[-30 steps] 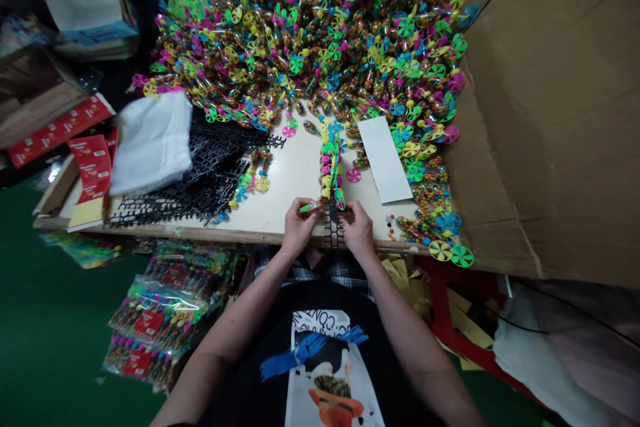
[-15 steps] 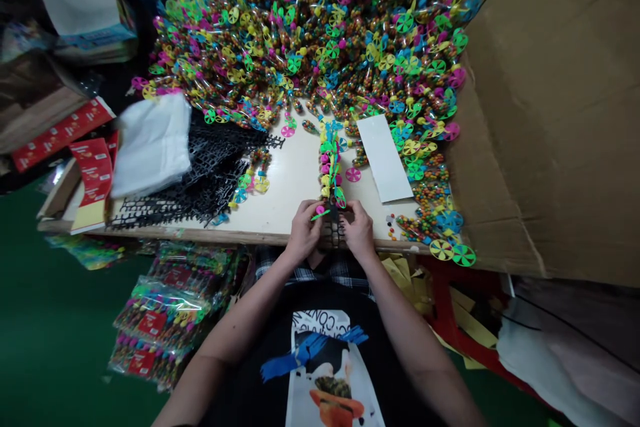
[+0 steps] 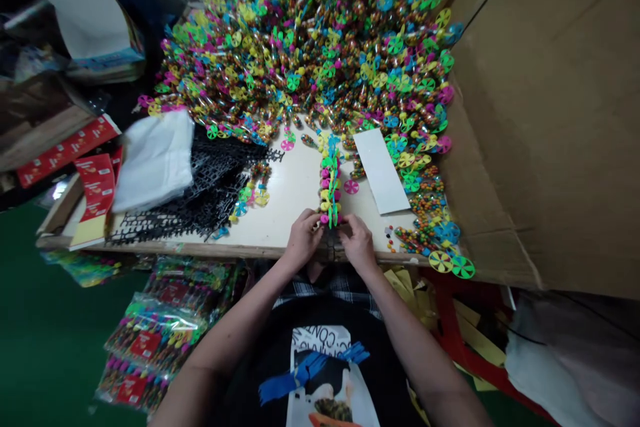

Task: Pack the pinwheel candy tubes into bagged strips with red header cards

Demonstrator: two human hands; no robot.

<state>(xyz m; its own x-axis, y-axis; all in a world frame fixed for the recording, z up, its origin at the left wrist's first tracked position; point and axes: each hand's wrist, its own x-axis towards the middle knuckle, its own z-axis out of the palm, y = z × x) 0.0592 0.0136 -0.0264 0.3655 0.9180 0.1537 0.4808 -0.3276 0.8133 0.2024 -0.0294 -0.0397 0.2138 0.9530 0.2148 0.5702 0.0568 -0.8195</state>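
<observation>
A double row of candy-filled fan toys [image 3: 330,177], with pink, yellow, green and blue tops, runs away from me between my hands. At its near end my left hand [image 3: 304,239] pinches a pink-topped fan toy [image 3: 325,219], fingers closed. My right hand [image 3: 357,240] is closed at the other side of the same end, its fingertips against the toys. A green fan wheel [image 3: 333,213] stands up between the fingertips. The black plastic grid strip under the row is mostly hidden by the toys and hands.
A large heap of fan toys [image 3: 300,47] covers the table's back. To the left lie black grid strips [image 3: 210,180], white plastic bags [image 3: 155,160] and red cards [image 3: 95,180]. A white card [image 3: 381,170] lies right, beside a cardboard wall [image 3: 545,113]. Bagged packs [image 3: 150,340] sit below left.
The pink-topped toy from my left hand now sits at the row's near end, covering the black grid that showed between my hands. The camera view has shifted slightly.
</observation>
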